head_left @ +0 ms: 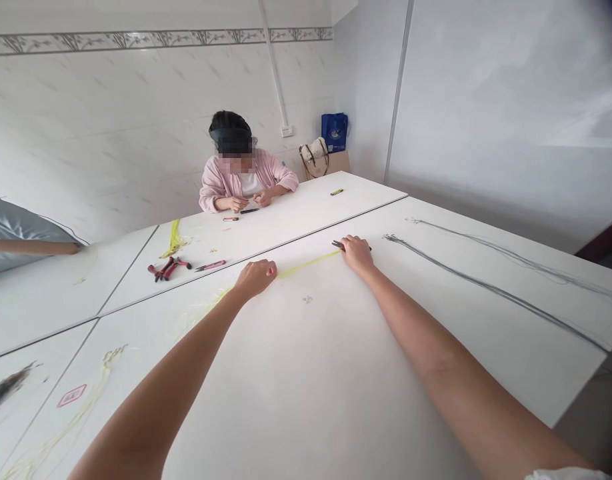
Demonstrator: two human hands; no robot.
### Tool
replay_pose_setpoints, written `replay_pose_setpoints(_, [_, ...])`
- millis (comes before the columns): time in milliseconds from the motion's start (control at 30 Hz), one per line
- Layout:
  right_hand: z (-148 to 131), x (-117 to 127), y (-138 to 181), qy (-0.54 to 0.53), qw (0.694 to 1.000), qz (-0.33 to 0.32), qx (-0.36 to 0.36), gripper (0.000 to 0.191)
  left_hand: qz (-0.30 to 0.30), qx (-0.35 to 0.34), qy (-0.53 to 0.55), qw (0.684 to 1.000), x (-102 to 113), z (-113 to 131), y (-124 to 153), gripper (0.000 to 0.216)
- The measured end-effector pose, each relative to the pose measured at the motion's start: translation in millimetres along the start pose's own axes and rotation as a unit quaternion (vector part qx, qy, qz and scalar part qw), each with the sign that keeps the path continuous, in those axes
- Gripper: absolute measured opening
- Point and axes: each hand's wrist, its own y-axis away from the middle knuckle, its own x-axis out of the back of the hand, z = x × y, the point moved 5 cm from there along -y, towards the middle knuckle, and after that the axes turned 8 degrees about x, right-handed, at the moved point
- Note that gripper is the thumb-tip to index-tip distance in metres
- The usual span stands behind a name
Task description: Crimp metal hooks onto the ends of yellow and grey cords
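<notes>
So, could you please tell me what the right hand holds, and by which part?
The right hand holds a slim dark tool around its middle; its exact kind cannot be told.

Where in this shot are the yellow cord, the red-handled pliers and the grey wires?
Yellow cord (309,263): head view, on the stretch between the hands.
Red-handled pliers (167,269): head view, on the handles.
Grey wires (491,290): head view, on the middle of the bundle.
</notes>
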Motion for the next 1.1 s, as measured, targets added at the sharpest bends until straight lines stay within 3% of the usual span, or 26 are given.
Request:
replay_pose_setpoints(200, [0, -1, 1, 0.015, 1.0, 0.003, 0.005, 0.024, -0.005, -0.018, -0.01, 1.0, 8, -10, 26, 0.014])
replay_pose_setpoints(667, [-2, 0, 5, 0.01, 0.998, 0.053, 0.019, 0.021, 0.026, -0.045, -0.006, 0.999, 20, -39, 71, 0.036])
replay_pose_setpoints(767, [4, 3, 5, -0.012, 0.996, 0.084, 0.005, 0.023, 0.037, -0.014, -0.013, 0.999, 34, -70, 89, 0.04])
replay_pose_setpoints(867, [15, 4, 3, -0.04, 0.992, 0.12, -0.024, 0.022, 0.035, 0.048, -0.036, 0.998, 50, -117, 115, 0.04])
replay_pose_setpoints(1100, [31, 5, 6, -0.099, 0.976, 0.182, -0.062, 0.014, 0.034, 0.22, -0.065, 0.973, 86, -236, 207, 0.035])
